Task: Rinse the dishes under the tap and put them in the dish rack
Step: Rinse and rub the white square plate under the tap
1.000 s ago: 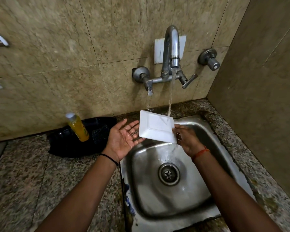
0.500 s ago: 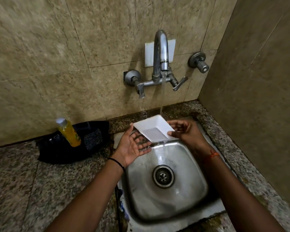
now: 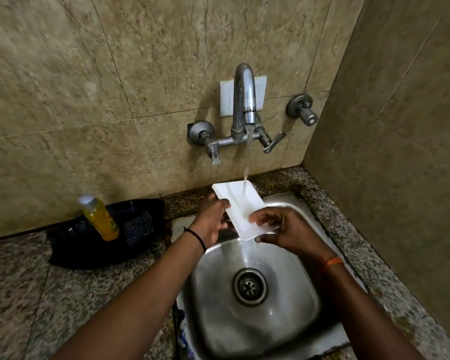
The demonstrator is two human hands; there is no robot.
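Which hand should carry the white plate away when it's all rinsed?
Probably the left hand: it grips the white plate's edge, while the right hand seems busy rubbing it. No rack shows.

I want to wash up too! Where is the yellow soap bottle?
The yellow bottle stands left of the sink, leaning in a black tray against the wall.

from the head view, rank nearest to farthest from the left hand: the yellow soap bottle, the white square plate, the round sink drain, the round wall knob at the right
From the left hand:
1. White square plate, held in it, under the stream.
2. Yellow soap bottle, to its left on the counter.
3. Round sink drain, below right; too close to the bottle to rank surely.
4. Round wall knob, upper right.
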